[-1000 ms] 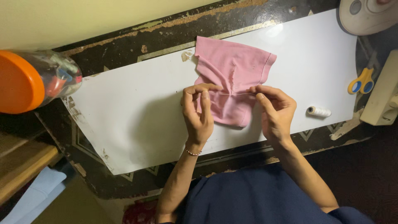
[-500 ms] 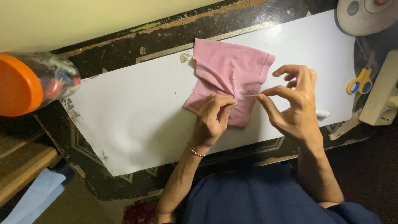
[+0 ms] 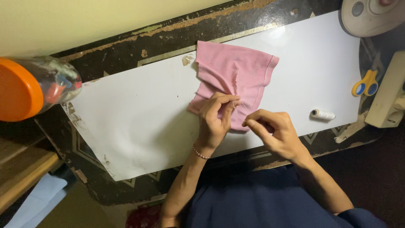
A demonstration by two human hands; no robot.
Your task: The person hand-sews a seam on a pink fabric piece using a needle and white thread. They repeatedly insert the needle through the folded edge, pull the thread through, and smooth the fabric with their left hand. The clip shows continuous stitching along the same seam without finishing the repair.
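Two hands at a pink knit fabric piece on white sheet | left hand pinches its lower edge | right hand, fingers pinched narrow, thread unclear, sits just right of that edge.

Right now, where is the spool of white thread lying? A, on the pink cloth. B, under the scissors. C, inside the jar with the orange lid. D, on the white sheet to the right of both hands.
D: the spool of white thread lies on the white sheet, right of the right hand and apart from the pink cloth.
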